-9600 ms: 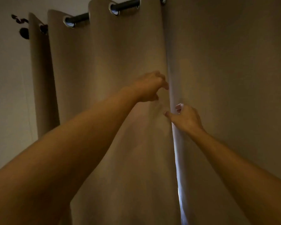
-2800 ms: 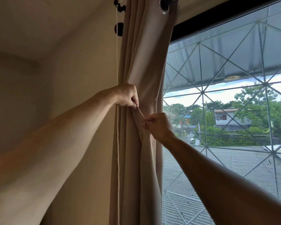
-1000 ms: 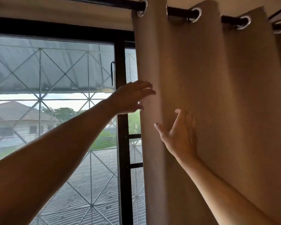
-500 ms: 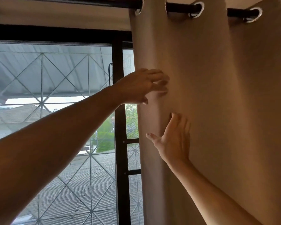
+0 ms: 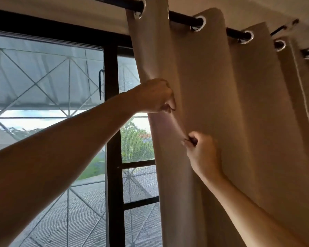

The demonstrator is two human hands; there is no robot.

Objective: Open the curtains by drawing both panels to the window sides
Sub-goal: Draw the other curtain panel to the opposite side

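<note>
Pinched: left hand (image 5: 154, 96) and right hand (image 5: 202, 154) both gripped the beige eyelet curtain panel (image 5: 221, 113) at its leading edge | panel at 3 o'clock of dark window frame (image 5: 112, 139) | soft, light fabric — best held near the edge, high up.

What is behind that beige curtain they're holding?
Left of the curtain panel, the uncovered window shows a dark frame, diamond grille, roofs and trees. Whatever lies behind the fabric is hidden. Both the left hand and right hand pinch its edge.
</note>
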